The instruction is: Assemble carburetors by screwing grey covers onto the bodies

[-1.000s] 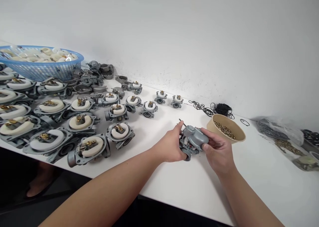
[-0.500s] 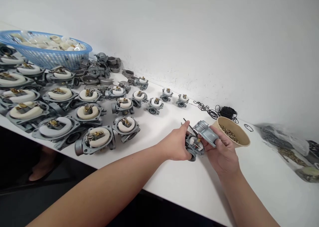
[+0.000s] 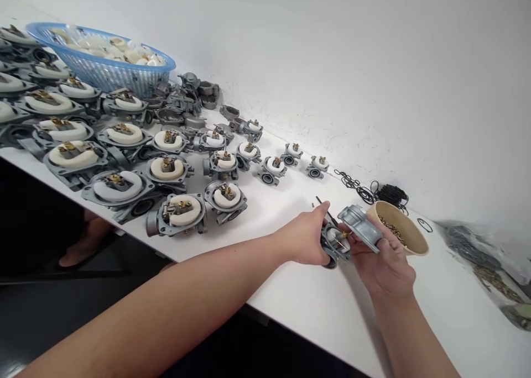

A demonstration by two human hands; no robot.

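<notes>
Head view: your left hand point(image 3: 307, 239) closes its grip on the carburetor body point(image 3: 334, 245) near the counter's point(image 3: 290, 300) front edge; your right hand point(image 3: 384, 262) holds the float bowl point(image 3: 360, 226) tilted, not yet seated. Many open bodies point(image 3: 182, 212) remain uncapped.

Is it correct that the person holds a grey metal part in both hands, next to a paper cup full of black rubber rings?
Not quite. The head view shows the cup holds small brass pieces, not black rubber rings; the rings lie on the table behind it. The rest is right: the left hand and right hand both hold the grey metal part next to the cup.
</notes>
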